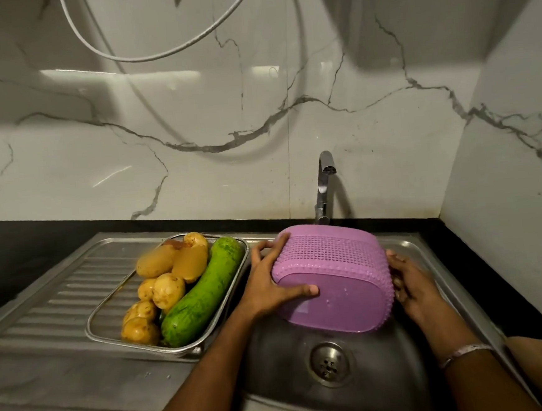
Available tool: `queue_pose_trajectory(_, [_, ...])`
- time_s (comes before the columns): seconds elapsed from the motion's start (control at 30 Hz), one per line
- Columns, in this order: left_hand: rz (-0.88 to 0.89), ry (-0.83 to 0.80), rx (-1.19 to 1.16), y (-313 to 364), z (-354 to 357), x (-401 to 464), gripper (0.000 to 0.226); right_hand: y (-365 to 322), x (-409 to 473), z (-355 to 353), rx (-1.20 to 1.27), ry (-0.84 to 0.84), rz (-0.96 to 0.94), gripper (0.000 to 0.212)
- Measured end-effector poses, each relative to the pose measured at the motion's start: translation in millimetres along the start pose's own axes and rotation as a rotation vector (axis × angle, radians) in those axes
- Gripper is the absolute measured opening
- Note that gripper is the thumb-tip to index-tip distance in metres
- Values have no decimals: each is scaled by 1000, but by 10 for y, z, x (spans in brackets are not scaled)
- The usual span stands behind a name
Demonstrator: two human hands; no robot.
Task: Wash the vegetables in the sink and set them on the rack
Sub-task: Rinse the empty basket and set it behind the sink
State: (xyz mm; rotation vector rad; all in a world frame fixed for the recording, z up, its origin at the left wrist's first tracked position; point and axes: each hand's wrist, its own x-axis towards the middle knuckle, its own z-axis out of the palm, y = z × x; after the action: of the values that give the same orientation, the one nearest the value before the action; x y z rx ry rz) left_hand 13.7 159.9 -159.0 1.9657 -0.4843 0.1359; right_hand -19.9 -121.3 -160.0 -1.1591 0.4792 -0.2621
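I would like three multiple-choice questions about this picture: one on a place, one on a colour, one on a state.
1. Where does the green gourd lie?
A. in the sink bowl
B. in the metal rack beside the potatoes
C. on the black counter

2. What colour is the basket?
A. purple
B. blue
C. white

3. How is the basket held?
A. upright, by one hand
B. resting on the drain
C. bottom toward the camera, between the left hand and right hand

Key: 1 B, the gourd lies against the potatoes inside the rack; 2 A, its plastic is purple; 3 C, its solid base faces the camera.

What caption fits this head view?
Both hands hold a purple basket upturned over the sink.
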Motion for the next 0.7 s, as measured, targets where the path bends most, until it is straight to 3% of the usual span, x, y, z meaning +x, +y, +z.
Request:
queue_pose_trajectory(0.1, [81,68,35,211,-55,1,108,-20,-14,-24,-33,167,-119,21])
queue_pose_trajectory(0.2, [168,122,61,439,-230,-12,104,-33,-4,-35,-44,231,-167,23])
queue_pose_trajectory(0.47, [220,306,-6,796,-1442,262,92,112,132,76,-191,93,-6,14])
queue_pose_trajectory(0.7, [104,216,-46,504,-2245,867,82,236,321,88,-345,27,-28,18])
